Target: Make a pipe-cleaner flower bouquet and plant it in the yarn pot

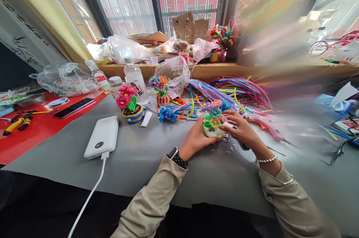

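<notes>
A small pale pot [211, 132] of pipe-cleaner flowers [215, 121] stands on the grey table in front of me, with yellow, blue and pink blooms and green leaves. My left hand [196, 135] is wrapped round the pot's left side, thumb along its front. From the right, my right hand [238, 127] has bent fingers and thumb at the blooms and the pot's edge; its exact contact is partly hidden. Small rings [226, 137] and lilac scraps [232, 148] lie beside the pot. A pink glue gun [266, 126] rests right of my right hand.
Potted pink flowers [127, 99], a striped pot [163, 99] and a water bottle [135, 79] stand at the back left. Bundled pipe cleaners [232, 92] lie behind my hands. A white power bank [102, 137] trails a cable. Pliers [19, 122] lie far left. The right side is blurred.
</notes>
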Action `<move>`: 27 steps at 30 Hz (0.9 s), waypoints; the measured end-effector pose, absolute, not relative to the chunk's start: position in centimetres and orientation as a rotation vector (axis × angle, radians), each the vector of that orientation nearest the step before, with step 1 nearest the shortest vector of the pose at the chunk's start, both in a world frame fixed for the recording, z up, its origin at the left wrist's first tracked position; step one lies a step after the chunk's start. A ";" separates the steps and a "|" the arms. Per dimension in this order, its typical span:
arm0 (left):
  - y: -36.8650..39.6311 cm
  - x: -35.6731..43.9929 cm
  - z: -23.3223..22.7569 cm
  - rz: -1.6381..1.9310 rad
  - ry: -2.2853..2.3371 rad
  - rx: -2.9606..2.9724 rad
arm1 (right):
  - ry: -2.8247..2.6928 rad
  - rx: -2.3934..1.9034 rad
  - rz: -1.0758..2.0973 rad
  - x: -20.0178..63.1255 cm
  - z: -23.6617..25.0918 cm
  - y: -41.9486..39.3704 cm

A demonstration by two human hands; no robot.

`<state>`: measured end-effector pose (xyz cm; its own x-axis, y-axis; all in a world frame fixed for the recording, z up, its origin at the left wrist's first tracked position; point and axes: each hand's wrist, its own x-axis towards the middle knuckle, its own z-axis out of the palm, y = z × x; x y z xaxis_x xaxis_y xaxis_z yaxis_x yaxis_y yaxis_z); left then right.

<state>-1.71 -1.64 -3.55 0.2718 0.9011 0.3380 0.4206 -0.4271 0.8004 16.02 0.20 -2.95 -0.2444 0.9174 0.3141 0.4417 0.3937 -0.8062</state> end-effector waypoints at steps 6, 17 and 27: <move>0.3 -2.8 -2.8 1.203 1.344 1.834 | -1.759 -1.184 0.767 16.2 -3.4 0.8; 1.7 -3.9 -2.7 1.199 1.399 1.981 | -1.689 -1.134 0.689 15.2 -4.1 1.9; 0.4 -2.7 -3.4 1.171 1.332 2.334 | -1.802 -1.153 0.467 13.7 -4.8 3.1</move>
